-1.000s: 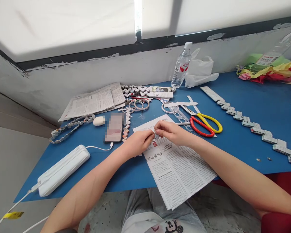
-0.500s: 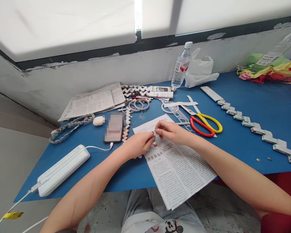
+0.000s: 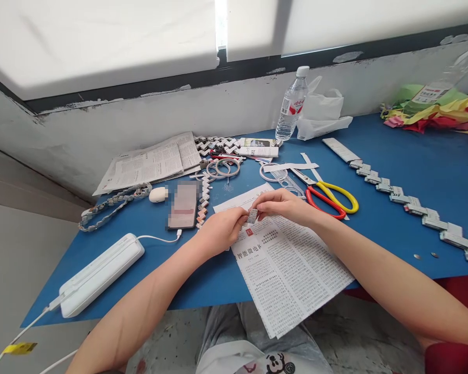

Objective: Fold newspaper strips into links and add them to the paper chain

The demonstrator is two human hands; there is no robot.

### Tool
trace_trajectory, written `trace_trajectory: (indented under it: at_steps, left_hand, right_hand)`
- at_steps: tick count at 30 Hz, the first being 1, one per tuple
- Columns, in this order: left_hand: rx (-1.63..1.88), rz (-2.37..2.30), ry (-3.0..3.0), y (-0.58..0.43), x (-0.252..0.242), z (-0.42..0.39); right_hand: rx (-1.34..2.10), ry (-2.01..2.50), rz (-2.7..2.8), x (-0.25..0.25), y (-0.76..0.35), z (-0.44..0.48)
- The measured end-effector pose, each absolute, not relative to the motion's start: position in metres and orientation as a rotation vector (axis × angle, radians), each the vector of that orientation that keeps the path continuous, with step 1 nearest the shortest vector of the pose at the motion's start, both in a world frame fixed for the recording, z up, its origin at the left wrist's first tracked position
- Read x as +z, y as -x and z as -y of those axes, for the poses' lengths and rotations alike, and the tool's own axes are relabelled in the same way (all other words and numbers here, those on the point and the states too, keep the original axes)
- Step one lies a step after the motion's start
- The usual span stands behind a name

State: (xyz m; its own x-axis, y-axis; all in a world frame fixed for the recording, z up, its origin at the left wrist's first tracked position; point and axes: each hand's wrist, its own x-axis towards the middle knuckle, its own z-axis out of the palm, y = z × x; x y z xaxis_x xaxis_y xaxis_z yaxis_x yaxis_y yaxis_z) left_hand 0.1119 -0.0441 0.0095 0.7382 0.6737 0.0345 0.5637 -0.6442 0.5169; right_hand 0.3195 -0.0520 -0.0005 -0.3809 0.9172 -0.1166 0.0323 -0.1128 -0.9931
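Observation:
Between my fingertips is a small folded piece of newspaper (image 3: 252,216), printed side showing. My left hand (image 3: 224,227) pinches it from the left, its fingers curled. From the other side my right hand (image 3: 283,205) grips its edge with thumb and fingers. Both hands are just over a newspaper sheet (image 3: 292,275), which lies slanted on the blue table and hangs past its front edge. Beyond my right hand lie open scissors (image 3: 331,200) with one red and one yellow handle. Part of a woven paper chain (image 3: 205,195) runs behind my left hand.
A phone (image 3: 183,205) on a cable and a white power strip (image 3: 101,272) lie left. Folded newspapers (image 3: 152,161), tape rings (image 3: 228,167) and a water bottle (image 3: 292,106) are at the back. A long folded-paper chain (image 3: 401,196) crosses the right side, near coloured paper (image 3: 444,117).
My hands have parted slightly, and the small folded newspaper piece now shows between the fingertips. The right hand has turned a little; the table items stay put.

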Motion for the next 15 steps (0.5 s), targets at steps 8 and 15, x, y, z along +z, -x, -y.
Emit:
trace_trajectory:
  at_steps: [8, 15]
  left_hand:
    - [0.328, -0.925, -2.409, -0.1116, 0.0155, 0.0472]
    - [0.353, -0.92, -2.24, -0.1123, 0.0128, 0.0447]
  right_hand:
    - [1.61, 1.12, 1.525, 0.002, -0.3221, 0.0541]
    - [1.603, 1.112, 1.542, 0.0037, -0.3223, 0.056]
